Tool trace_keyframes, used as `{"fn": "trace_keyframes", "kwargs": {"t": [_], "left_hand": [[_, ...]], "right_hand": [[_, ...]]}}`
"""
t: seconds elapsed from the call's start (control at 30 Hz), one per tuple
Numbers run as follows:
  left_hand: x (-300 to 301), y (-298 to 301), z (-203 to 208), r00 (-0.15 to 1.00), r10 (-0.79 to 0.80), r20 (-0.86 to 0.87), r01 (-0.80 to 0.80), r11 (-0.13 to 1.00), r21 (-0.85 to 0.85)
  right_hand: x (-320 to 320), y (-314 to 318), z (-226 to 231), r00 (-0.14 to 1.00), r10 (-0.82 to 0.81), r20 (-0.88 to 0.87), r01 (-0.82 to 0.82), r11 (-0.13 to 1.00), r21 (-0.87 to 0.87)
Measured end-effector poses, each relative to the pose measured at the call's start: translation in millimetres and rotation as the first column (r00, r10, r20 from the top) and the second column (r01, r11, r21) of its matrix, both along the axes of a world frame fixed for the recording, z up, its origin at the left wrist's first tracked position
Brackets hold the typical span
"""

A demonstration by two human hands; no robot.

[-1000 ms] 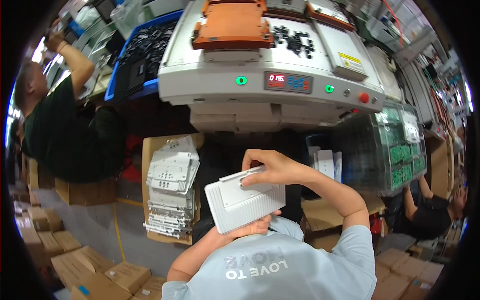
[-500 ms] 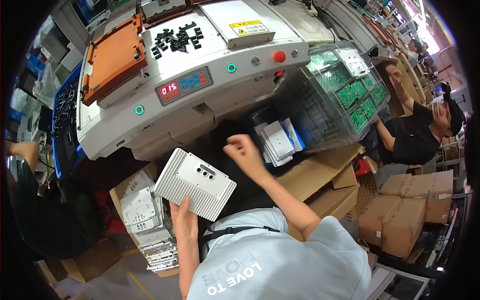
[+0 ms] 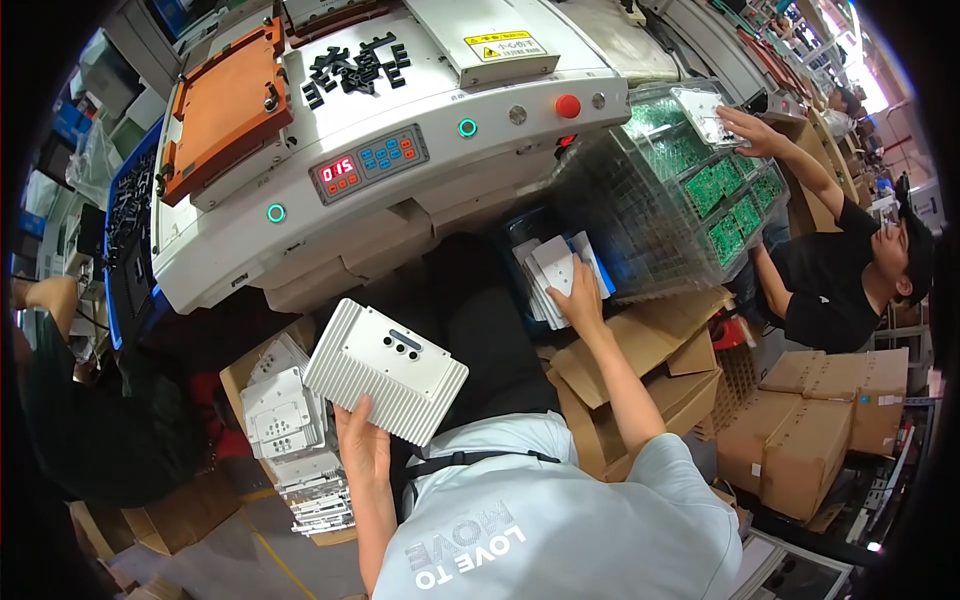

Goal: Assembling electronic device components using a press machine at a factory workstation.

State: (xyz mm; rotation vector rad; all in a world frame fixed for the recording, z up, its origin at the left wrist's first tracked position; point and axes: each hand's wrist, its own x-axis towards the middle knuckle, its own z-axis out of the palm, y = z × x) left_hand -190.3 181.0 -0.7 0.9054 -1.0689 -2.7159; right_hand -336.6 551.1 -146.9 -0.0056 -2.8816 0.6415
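Observation:
My left hand holds a white metal housing with ribbed cooling fins by its lower edge, fingers hidden beneath it. The housing lies tilted, its flat face with a dark slot and three round dark holes turned up. To the right, my right hand grips the near end of a white flat plate on a small stack. The stack rests in a dark blue bin below the machine's front, with a blue edge showing beside it.
Ahead stands a white machine with an orange fixture and black clips on top. White metal parts are stacked left. Clear trays of green boards stand right, where a co-worker's hand touches a white part. Cartons lie beyond.
My right hand has moved right and forward from above my lap onto the white plates. The housing stays in my left hand, nearly unmoved. The co-worker's hand has reached the white part on the trays.

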Motion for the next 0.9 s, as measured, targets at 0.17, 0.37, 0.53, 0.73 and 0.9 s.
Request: {"fn": "trace_keyframes", "kwargs": {"t": [0.17, 0.37, 0.53, 0.73, 0.9], "left_hand": [[0, 0, -1, 1.000, 0.010, 0.011, -0.010, 1.000, 0.001], [-1, 0, 0, 1.000, -0.009, 0.025, 0.009, 1.000, 0.004], [-4, -2, 3, 0.998, -0.048, 0.027, 0.052, 0.982, -0.184], [-6, 2, -11, 0.935, -0.353, 0.008, 0.312, 0.814, -0.490], [-2, 7, -27, 0.858, -0.503, 0.100, 0.508, 0.809, -0.296]], "right_hand": [[2, -1, 6, 0.998, -0.063, -0.015, 0.063, 0.998, -0.004], [6, 4, 4, 0.996, -0.071, -0.061, 0.070, 0.997, -0.027], [9, -10, 44, 0.994, -0.113, -0.004, 0.111, 0.980, -0.166], [45, -102, 162, 0.938, 0.333, 0.101, -0.225, 0.801, -0.554], [70, -171, 196, 0.777, 0.624, 0.087, -0.528, 0.720, -0.450]]}}
